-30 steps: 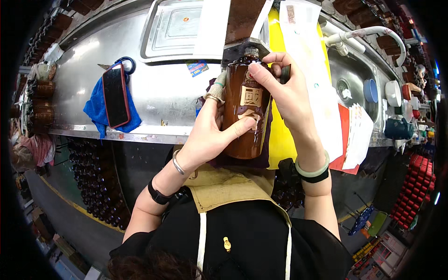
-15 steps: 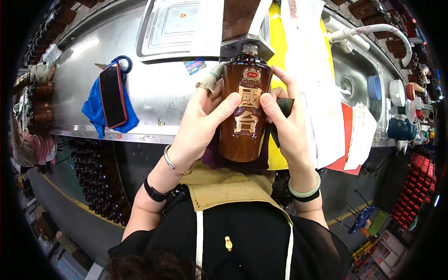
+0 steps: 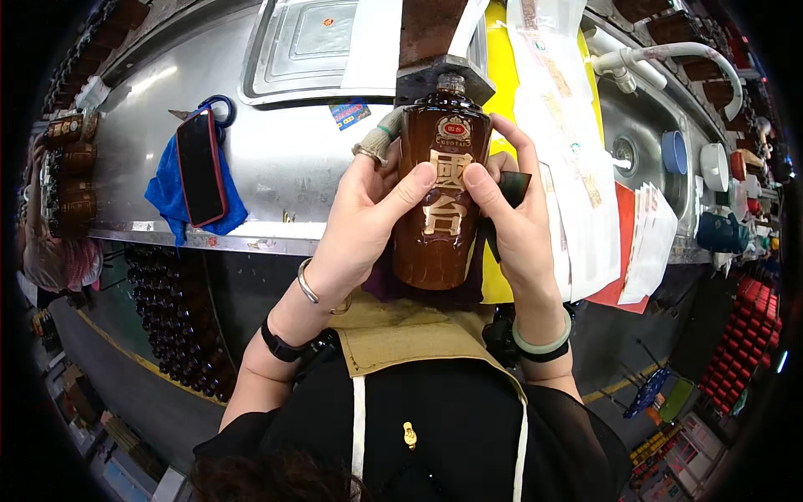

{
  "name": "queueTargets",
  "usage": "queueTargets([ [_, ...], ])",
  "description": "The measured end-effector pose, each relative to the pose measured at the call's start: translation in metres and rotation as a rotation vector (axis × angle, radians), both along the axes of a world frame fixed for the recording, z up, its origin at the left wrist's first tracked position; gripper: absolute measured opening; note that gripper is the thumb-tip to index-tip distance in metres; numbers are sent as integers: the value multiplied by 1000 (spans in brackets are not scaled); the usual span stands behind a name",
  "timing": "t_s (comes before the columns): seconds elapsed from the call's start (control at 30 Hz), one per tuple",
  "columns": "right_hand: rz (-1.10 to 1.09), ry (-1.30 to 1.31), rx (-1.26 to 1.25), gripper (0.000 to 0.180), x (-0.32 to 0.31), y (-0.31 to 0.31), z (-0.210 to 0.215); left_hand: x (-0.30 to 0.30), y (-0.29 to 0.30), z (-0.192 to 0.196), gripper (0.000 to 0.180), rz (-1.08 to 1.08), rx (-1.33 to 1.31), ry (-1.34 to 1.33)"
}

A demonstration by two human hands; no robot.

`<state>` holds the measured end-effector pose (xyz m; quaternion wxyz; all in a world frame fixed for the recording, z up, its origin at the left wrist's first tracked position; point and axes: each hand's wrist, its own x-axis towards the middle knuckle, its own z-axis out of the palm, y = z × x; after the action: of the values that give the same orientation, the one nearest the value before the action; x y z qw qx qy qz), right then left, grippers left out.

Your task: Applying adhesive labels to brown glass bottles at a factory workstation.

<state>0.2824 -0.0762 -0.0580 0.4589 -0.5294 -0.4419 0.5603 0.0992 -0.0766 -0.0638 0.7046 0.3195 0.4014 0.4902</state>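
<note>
Between my two hands lies a brown glass bottle (image 3: 447,251), its clear threaded neck pointing away from me and its gold lettering facing up. My left hand (image 3: 365,205) grips its left side, thumb pressed over the lettering. A grey fabric finger cover sits on one of that hand's fingers. My right hand (image 3: 517,209) holds the other side, thumb also on the front. A dark strip (image 3: 513,189) shows by the right fingers; whether they hold it I cannot tell. The neck is close to a dark metal block (image 3: 443,77). The fingers behind the bottle are hidden.
On the steel counter (image 3: 284,159) lie a phone (image 3: 201,167) on a blue cloth (image 3: 167,194), a small card (image 3: 350,114) and a metal tray (image 3: 251,71). White strips (image 3: 573,217) cover a yellow sheet at right, beside red and white papers (image 3: 648,247) and a sink with a faucet (image 3: 648,54).
The bottle stays in both hands, with its neck slightly farther away. The thumbs have shifted a little closer together. The white strips at right now show printed bands more clearly.
</note>
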Motion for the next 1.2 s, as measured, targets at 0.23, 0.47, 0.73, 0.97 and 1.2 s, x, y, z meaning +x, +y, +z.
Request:
queueTargets([
  [0.23,6,6,-12,69,1,2,3,2,-1,-5,68,45,-6,-42],
  [0.47,-13,31,-19,70,0,1,0,2,0,0,67,21,-15,-26],
  [0.73,-5,52,-6,69,1,1,-2,1,-1,-2,68,25,-15,-29],
  [0.97,-16,6,-21,66,-1,2,2,4,-1,0,69,23,-6,12],
  [1.2,-18,29,-10,66,-1,2,1,5,-1,2,68,36,-16,-8],
])
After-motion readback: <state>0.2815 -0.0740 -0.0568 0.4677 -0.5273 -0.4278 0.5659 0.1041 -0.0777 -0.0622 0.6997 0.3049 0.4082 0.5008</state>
